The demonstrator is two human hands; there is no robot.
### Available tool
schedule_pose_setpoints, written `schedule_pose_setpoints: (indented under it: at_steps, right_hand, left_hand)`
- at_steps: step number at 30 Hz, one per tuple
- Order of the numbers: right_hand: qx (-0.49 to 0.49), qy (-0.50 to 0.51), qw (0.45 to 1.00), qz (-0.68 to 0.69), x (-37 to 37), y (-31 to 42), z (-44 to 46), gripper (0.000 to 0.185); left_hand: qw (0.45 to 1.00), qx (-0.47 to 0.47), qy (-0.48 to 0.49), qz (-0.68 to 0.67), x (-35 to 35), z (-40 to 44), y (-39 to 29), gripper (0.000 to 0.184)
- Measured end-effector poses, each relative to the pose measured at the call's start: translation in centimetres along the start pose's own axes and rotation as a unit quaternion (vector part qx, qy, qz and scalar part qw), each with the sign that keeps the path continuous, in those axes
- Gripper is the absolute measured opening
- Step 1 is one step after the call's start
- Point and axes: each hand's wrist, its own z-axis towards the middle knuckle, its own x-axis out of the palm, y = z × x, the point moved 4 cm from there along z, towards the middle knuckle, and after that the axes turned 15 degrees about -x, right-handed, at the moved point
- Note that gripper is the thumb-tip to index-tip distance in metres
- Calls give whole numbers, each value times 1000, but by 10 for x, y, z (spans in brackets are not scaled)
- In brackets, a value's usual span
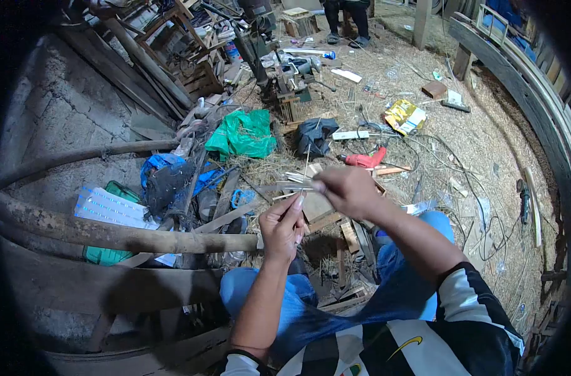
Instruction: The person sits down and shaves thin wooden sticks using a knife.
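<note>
- Checkered black-and-white shirt (pixel 335 354) nearest camera, then blue jeans (pixel 241 287); both on near side of the red drill (pixel 365 158), which lies on the littered floor (pixel 492 147).
- Left hand (pixel 281 229): closed, thumb and fingers pinching a thin stick (pixel 308 163); hand is left of the drill and nearer the camera.
- Thin stick: sticks up out of the left fingertips, left of the drill; lower end hidden by the hand.
- Right hand (pixel 350 189): motion-blurred, fingers curled round a blade-like strip (pixel 282 187); just on near side of the drill, slightly left.
- Blade-like strip: roughly level, points left away from the drill, crosses by the stick just above the left fingertips; blurred, contact with stick can't tell.
- Black plastic bag (pixel 316 135): just left of the drill. Green plastic bag (pixel 243 135): farther left.
- Yellow packet (pixel 404 117): beyond the drill, to the right. Brown block (pixel 434 89): farther off, same direction.
- Wooden pole (pixel 135 240): well left of the drill, nearer the camera.
- Dark power tool (pixel 524 202): well right of the drill, also nearer.
- Another person's legs (pixel 347 19): far beyond the drill, sandals on feet.
</note>
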Motion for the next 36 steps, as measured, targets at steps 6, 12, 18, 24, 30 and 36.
schedule_pose_setpoints:
  at_steps: [6, 12, 18, 24, 30, 36]
  right_hand:
    - [35, 14, 998, -45, -5, -3, 2, 16]
    - [79, 19, 995, -50, -8, -23, 3, 22]
    - [85, -36, 995, -45, -11, -31, 5, 27]
    - [51, 37, 998, 0, -6, -5, 5, 28]
    - [46, 49, 997, -46, 2, -20, 1, 19]
    - [145, 39, 984, -99, -15, -56, -1, 28]
  left_hand:
    - [998, 40, -39, 12, -4, 0, -4, 20]
    - [999, 28, -26, 31, -1, -4, -2, 21]
    - [999, 13, -17, 35, -1, -4, -1, 22]
    - [999, 5, -5, 31, -1, -1, 1, 23]
    - [999, -33, -20, 9, -4, 9, 7, 23]
    - [999, -40, 8, -11, -6, 1, 5, 22]
